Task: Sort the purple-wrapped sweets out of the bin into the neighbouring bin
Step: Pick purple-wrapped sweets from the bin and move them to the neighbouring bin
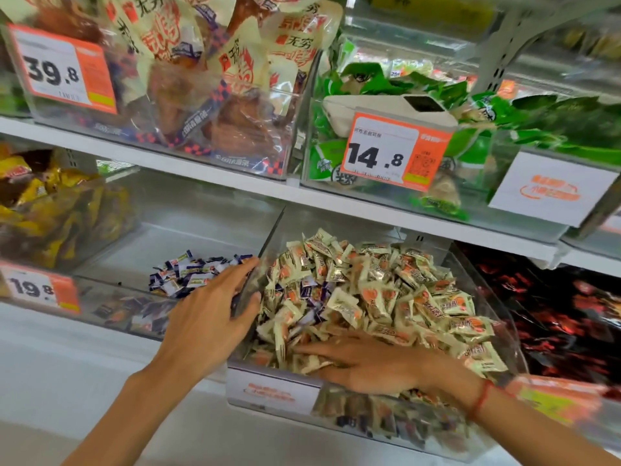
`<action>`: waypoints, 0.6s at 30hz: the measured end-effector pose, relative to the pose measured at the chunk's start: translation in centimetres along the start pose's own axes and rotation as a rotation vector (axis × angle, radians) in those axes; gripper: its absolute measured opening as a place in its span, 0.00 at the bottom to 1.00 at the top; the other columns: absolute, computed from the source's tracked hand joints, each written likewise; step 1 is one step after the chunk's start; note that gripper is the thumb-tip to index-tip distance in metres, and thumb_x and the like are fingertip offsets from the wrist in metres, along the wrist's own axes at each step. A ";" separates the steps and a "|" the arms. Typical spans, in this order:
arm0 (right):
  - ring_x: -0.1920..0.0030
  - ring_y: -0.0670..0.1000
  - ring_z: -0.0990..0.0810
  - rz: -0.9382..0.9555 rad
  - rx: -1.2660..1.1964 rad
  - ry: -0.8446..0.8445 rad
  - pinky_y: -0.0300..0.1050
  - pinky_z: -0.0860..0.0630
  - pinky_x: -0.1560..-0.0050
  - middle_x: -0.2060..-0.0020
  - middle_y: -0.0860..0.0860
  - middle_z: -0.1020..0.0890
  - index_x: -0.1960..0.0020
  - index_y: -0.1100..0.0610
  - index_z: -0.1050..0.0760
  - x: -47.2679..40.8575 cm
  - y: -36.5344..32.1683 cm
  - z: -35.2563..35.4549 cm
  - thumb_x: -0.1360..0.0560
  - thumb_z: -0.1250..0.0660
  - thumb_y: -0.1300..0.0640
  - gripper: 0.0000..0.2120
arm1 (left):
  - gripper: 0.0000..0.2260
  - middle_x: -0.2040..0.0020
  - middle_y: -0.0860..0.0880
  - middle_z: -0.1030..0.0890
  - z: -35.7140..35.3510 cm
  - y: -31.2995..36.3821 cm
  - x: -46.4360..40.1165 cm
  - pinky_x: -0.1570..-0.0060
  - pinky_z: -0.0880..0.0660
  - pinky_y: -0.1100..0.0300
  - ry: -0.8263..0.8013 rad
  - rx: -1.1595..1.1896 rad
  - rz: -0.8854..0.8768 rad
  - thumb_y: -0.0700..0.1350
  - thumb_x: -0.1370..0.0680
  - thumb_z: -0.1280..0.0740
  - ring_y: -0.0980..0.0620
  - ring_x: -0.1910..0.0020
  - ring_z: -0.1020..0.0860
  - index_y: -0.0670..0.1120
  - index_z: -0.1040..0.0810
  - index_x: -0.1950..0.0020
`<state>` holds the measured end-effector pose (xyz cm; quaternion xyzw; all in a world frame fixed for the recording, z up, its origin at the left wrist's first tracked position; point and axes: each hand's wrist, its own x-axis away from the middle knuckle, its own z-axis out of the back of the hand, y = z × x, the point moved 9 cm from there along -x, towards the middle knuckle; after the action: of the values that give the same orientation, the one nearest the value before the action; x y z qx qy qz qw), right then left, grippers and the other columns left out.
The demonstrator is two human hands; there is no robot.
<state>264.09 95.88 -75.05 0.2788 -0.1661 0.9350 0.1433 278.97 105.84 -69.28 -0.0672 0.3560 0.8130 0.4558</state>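
Bin (484,317) heaped; L hand (215,317) straddles divider (268,237), R hand (376,364) flat.

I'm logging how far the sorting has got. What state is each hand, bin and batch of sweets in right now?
Left hand: open, fingers straight, over the wall between the bins.
Right hand: open, flat on the cream sweets.
Clear plastic right bin: heaped with cream-and-orange-wrapped sweets.
Purple-wrapped sweets in that heap: a few left, near its left side.
Clear plastic left bin: holds a small purple-wrapped pile.
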 end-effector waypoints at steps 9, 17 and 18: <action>0.35 0.49 0.25 0.143 -0.256 0.494 0.45 0.28 0.35 0.35 0.48 0.23 0.37 0.49 0.24 -1.3 0.9 8.8 0.19 0.42 0.61 0.15 | 0.23 0.33 0.54 0.25 0.2 0.2 -0.3 0.54 0.24 0.55 0.046 -0.039 -0.021 0.51 0.22 0.37 0.48 0.46 0.20 0.55 0.35 0.27; 0.29 0.60 0.36 -0.192 0.446 0.359 0.56 0.36 0.29 0.35 0.58 0.28 0.28 0.60 0.39 -8.6 3.0 7.8 0.27 0.31 0.61 0.31 | 0.23 0.33 0.56 0.26 0.3 0.5 -0.1 0.55 0.25 0.58 0.049 -0.046 -0.019 0.52 0.21 0.39 0.52 0.47 0.20 0.57 0.37 0.26; 0.31 0.59 0.33 -0.169 0.466 0.400 0.54 0.33 0.32 0.37 0.58 0.26 0.27 0.59 0.39 -8.6 2.8 8.1 0.27 0.31 0.61 0.31 | 0.23 0.33 0.56 0.26 0.3 0.5 -0.1 0.55 0.25 0.58 0.045 -0.049 -0.019 0.52 0.21 0.39 0.52 0.47 0.20 0.57 0.37 0.26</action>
<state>273.83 88.71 -74.17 0.1278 0.1079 0.9688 0.1827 278.75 105.79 -68.74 -0.1000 0.3457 0.8154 0.4535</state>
